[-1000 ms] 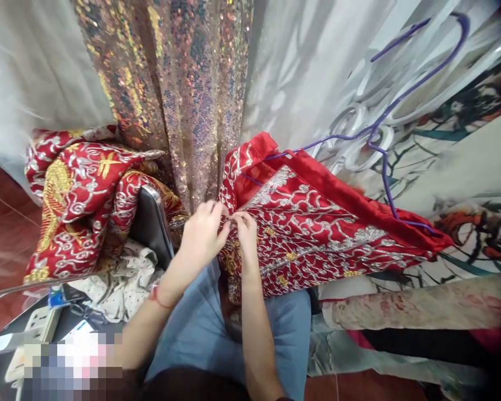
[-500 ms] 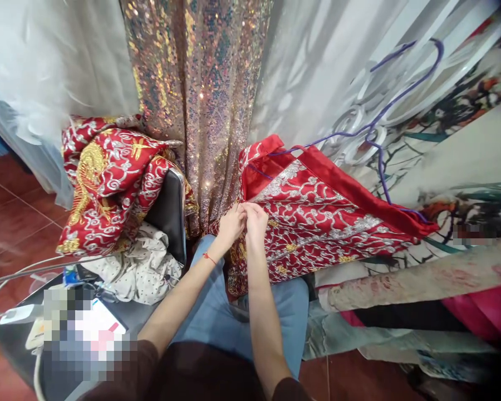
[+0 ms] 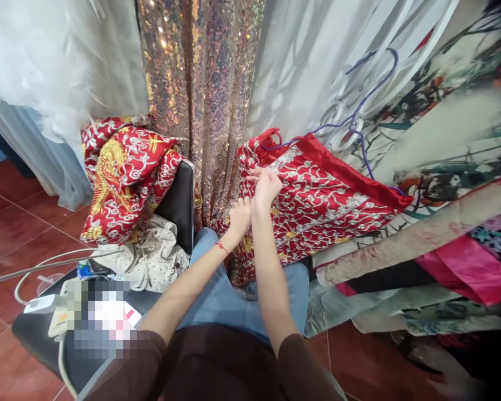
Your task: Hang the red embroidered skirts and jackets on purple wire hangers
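Note:
A red garment (image 3: 317,195) with silver and gold embroidery hangs on a purple hanger (image 3: 354,117) and drapes down between my knees. My left hand (image 3: 240,218), with a red string bracelet at the wrist, lies against its left part; the fingers are curled on the cloth, and what they grip is too small to make out. Slightly higher and to the right, my right hand (image 3: 266,186) is over the embroidered front, its fingers bent and partly spread, pointing left. Nothing can be made out between them.
Another red embroidered cloth (image 3: 125,172) lies over a black chair (image 3: 182,195) at the left, above a white dotted cloth (image 3: 161,256). Cables and a white adapter (image 3: 39,303) are on the seat. A sequined fabric (image 3: 217,111) hangs ahead; more garments (image 3: 401,239) are at the right.
My hands, which were together at the garment's edge, have come apart; the right one has moved up and right. The garment's top opening has closed up, and the view has shifted.

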`<state>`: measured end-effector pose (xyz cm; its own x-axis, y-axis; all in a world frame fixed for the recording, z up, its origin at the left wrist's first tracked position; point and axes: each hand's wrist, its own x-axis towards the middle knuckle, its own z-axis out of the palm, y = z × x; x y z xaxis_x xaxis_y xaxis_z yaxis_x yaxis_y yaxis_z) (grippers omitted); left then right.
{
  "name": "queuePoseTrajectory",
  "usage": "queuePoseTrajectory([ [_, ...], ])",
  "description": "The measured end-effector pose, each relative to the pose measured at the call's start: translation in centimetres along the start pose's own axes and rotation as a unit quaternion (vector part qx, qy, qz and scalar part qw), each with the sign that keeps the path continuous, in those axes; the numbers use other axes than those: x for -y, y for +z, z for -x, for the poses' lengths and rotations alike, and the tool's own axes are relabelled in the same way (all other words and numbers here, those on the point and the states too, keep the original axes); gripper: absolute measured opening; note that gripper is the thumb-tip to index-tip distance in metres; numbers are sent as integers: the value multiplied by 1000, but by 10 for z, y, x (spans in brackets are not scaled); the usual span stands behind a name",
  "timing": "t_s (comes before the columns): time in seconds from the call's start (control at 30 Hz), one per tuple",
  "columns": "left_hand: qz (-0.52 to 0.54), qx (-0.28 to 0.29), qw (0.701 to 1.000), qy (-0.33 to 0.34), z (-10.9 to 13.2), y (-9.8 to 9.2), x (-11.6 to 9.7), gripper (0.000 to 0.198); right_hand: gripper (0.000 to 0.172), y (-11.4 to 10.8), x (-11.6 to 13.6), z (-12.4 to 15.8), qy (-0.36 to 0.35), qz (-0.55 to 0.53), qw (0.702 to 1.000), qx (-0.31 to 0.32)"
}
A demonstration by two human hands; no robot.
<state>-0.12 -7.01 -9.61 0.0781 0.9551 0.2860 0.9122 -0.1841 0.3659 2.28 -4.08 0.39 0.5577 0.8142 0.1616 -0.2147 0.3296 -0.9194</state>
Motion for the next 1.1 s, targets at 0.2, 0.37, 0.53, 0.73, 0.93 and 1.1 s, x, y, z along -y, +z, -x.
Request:
queuePoseTrajectory([
  [0.2, 65, -23, 998, -3, -1, -1, 5, 29, 14, -17, -2, 6, -38, 76, 995, 56],
  [0.37, 141, -133, 979, 56, -20, -26, 11, 20, 11, -40, -4, 3, -82, 142, 973, 160],
  [0.53, 138, -134, 977, 91, -41, -43, 12, 23, 10, -40, -5, 0, -98, 133, 971, 171],
  [0.73, 190, -94, 971, 109, -44, -32, 12, 26, 11, -33, -5, 2, 3, 37, 991, 125],
  [0.93, 206, -95, 971, 74, -38, -21, 10, 28, 27, -17, -10, 9, 23, 29, 998, 49],
  [1.1, 171, -89, 980, 52, -34, -26, 7, 29, 17, -3, -6, 13, 20, -21, 1000, 12],
])
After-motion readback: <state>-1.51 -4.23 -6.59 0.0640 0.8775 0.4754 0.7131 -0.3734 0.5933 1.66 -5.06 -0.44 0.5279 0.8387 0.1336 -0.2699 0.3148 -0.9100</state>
